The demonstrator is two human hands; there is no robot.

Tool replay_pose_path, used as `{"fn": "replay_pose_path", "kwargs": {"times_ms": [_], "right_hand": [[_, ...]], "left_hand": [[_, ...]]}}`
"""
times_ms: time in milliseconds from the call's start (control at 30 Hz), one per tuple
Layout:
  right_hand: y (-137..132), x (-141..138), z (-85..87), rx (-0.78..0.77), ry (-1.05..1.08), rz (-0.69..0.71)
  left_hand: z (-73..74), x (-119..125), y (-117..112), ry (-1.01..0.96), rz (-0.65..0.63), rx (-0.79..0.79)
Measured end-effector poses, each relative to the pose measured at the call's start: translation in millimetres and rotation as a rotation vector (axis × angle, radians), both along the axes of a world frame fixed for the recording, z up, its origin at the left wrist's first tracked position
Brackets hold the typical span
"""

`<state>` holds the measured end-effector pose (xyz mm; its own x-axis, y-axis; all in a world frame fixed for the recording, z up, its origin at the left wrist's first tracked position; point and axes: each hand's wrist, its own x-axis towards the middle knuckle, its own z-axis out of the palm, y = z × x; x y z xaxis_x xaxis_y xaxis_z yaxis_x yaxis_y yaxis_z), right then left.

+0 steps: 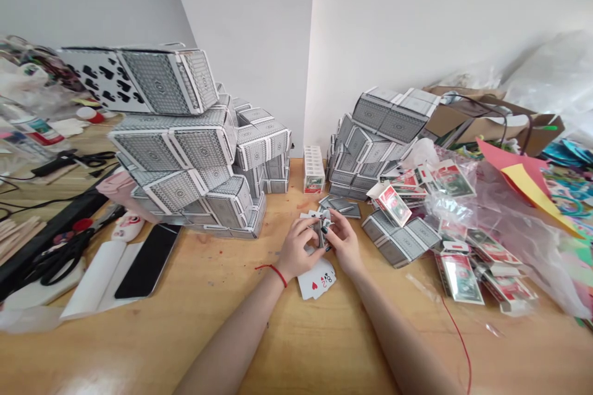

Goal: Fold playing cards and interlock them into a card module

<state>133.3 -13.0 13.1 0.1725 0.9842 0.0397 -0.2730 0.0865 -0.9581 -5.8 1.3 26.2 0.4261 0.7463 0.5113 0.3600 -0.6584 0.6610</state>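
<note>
Both of my hands meet over the middle of the wooden table (222,321). My left hand (299,245) wears a red string bracelet (278,274), and its fingers are closed round playing cards (320,236). From the other side my right hand (343,241) grips the same cards; how they are folded or joined is partly hidden by my fingers. Just below lie loose playing cards (311,282), face up and fanned, hearts and a black suit among them. Beyond my hands rests a small pile of cards (341,205), backs up.
Card-built blocks stand in a tall left stack (200,141) and a right stack (365,145). A row of card boxes (314,170) stands between them. Opened card boxes (459,276) and plastic wrap (540,259) litter the right. Scissors (69,250) and a phone (148,259) lie left.
</note>
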Motion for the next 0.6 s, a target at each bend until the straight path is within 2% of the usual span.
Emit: {"fn": "replay_pose_path", "kwargs": {"times_ms": [200,400,600], "right_hand": [[2.4,0.0,-1.9,0.008,0.046,-0.026],[2.9,-0.1,-4.0,-0.056,0.139,-0.005],[2.3,-3.1,-0.5,-0.010,0.035,0.004]], "left_hand": [[-2.5,-1.0,1.1,0.011,0.115,0.045],[-9.8,0.7,2.2,-0.078,0.085,-0.113],[-14.1,1.2,1.6,-0.061,0.037,-0.118]]}}
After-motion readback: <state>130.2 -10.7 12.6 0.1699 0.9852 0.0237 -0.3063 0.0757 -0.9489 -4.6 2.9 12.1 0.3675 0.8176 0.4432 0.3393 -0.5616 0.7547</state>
